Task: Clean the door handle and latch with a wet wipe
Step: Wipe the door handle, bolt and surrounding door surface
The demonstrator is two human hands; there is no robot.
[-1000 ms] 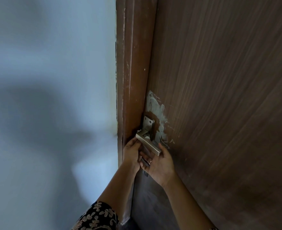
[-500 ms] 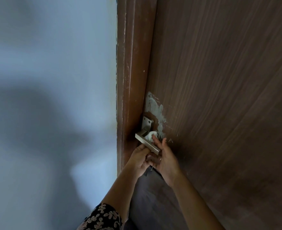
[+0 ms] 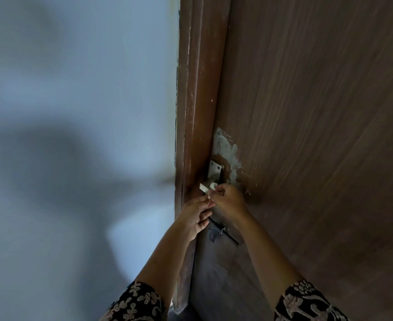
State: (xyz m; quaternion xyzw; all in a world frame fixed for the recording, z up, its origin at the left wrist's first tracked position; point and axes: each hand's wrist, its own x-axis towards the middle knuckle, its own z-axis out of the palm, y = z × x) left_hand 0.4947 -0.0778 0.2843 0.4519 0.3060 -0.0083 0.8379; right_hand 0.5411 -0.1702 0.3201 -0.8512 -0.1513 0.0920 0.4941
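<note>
A square metal door handle (image 3: 206, 185) on its plate (image 3: 215, 171) sticks out of the brown wooden door (image 3: 318, 135) near the frame. My right hand (image 3: 229, 200) lies over the lever, its fingers pinching a small white wet wipe (image 3: 211, 189) against the metal. Just below and left of it, my left hand (image 3: 196, 216) touches the underside of the lever with its fingers curled; what it holds is not clear. Below both hands a dark sliding latch (image 3: 222, 231) shows on the door.
The reddish door frame (image 3: 198, 100) runs up the left side of the door, with a pale blue wall (image 3: 75, 112) beyond it. A grey filler patch (image 3: 225, 147) marks the door above the handle plate.
My right hand has slid left along the lever with the wipe, covering more of it. Both hands sit higher, so the latch beneath them has come into sight.
</note>
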